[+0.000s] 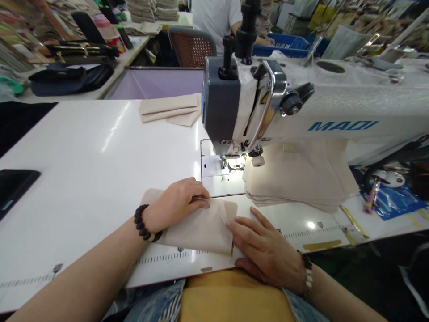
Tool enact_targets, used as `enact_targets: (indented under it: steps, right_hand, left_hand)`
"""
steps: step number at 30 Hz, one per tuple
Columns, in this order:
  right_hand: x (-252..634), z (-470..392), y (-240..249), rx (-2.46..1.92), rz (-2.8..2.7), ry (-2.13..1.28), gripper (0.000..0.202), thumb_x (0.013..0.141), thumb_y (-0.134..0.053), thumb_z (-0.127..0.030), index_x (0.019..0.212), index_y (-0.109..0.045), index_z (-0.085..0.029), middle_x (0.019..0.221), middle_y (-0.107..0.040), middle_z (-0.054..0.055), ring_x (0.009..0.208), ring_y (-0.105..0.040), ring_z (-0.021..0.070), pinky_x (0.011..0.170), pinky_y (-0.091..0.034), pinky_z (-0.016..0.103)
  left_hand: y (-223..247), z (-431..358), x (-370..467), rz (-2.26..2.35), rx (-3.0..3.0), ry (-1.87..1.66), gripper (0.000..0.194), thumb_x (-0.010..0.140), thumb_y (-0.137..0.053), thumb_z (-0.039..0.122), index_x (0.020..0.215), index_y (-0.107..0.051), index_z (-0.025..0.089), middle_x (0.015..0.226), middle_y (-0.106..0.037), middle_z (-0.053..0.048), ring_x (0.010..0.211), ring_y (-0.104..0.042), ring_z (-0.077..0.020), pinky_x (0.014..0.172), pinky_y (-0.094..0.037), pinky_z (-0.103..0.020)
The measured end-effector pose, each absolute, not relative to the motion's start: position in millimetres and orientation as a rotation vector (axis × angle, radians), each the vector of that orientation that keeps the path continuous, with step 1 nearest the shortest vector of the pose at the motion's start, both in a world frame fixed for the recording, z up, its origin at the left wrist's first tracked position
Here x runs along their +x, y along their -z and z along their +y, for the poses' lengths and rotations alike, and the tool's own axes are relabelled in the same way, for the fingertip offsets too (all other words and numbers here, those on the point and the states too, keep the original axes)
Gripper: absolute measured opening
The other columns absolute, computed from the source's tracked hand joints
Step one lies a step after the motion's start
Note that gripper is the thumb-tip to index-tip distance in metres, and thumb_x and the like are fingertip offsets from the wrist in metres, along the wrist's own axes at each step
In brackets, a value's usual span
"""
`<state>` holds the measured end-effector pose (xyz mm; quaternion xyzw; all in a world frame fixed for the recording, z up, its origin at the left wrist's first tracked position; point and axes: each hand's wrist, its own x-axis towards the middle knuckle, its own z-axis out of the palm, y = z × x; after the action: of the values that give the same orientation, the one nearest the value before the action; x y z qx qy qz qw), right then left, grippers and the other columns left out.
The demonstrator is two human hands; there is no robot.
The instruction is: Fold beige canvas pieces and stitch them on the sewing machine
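Far left of the left hand, a dark flat object (16, 185) lies at the edge of the white table (87, 161).

Left hand (179, 201) rests palm-down on a folded beige fabric piece (201, 228), fingers curled loosely and pressing the cloth flat, not clenched. A thin metal tool seems to lie under the fingertips; too small to be sure. Dark bead bracelet (145, 226) on that wrist.

The fabric piece lies between both hands, just short of the needle plate (214, 166), on the near edge of the table over the printed ruler strip (167, 258).

Right hand (264, 250) lies open, fingers extended, tips touching the right edge of the fabric at its fold. Pale bead bracelet (307, 275) on that wrist.

Beyond both hands: the sewing machine (301, 112), its presser foot (234, 163) lit by a lamp. Behind the left hand, a small stack of folded beige pieces (170, 109). Beyond the right hand, under the machine arm, a larger beige stack (295, 179) touches the bed. Farther right, a blue plastic bag (392, 201).

Risks, as judged: the fold could spring open if either hand lifts, since only light pressure holds it. Fingertips are near the needle zone; pushing forward carelessly could bring them under the foot. The right stack crowds the bed and could snag the piece.

A person in a white shirt (214, 18) sits beyond.
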<state>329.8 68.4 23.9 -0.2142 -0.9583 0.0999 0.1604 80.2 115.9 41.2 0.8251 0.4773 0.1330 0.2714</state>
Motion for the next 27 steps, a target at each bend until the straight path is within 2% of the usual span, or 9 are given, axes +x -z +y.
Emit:
enact_targets:
  steps: [5,11,17,27]
  right_hand:
    - [330.1,70.2,-23.7,-0.594,-2.724,-0.277,0.034,0.092,-0.038,-0.035,0.105,-0.057,-0.01,0.129,-0.05,0.005,0.109,-0.043,0.0236,0.11,-0.006,0.041]
    - [330.7,69.3,-20.2,-0.635,-2.717,-0.279,0.039,0.091,-0.038,-0.039,0.109,-0.054,-0.008,0.123,-0.053,0.012,0.11,-0.046,0.0219,0.11,-0.009,0.043]
    - [331.1,68.2,-12.6,-0.64,-2.643,-0.299,0.038,0.088,-0.046,-0.041,0.108,-0.056,-0.01,0.12,-0.056,0.008,0.11,-0.046,0.022,0.11,-0.012,0.044]
    - [331.3,66.9,-12.5,-0.661,-2.646,-0.329,0.037,0.087,-0.049,-0.041,0.107,-0.057,-0.01,0.117,-0.059,0.007,0.11,-0.046,0.0206,0.112,-0.008,0.041]
  left_hand:
    - [-38.5,116.7,80.1,1.26,2.263,-0.383,0.008,0.082,-0.057,0.023,0.08,-0.062,0.018,0.077,-0.062,0.0,0.08,-0.055,-0.0156,0.073,-0.043,-0.026]
    - [-40.4,116.0,80.1,1.254,2.279,-0.383,0.012,0.084,-0.053,0.026,0.08,-0.062,0.018,0.078,-0.062,-0.001,0.079,-0.055,-0.0156,0.073,-0.044,-0.027]
    - [-39.4,118.2,80.2,1.269,2.271,-0.375,0.01,0.082,-0.057,0.025,0.08,-0.063,0.018,0.077,-0.062,-0.001,0.078,-0.055,-0.0154,0.072,-0.044,-0.026]
    - [-38.1,117.7,81.4,1.319,2.261,-0.364,0.012,0.081,-0.058,0.027,0.078,-0.064,0.018,0.078,-0.063,-0.002,0.077,-0.056,-0.016,0.071,-0.045,-0.027]
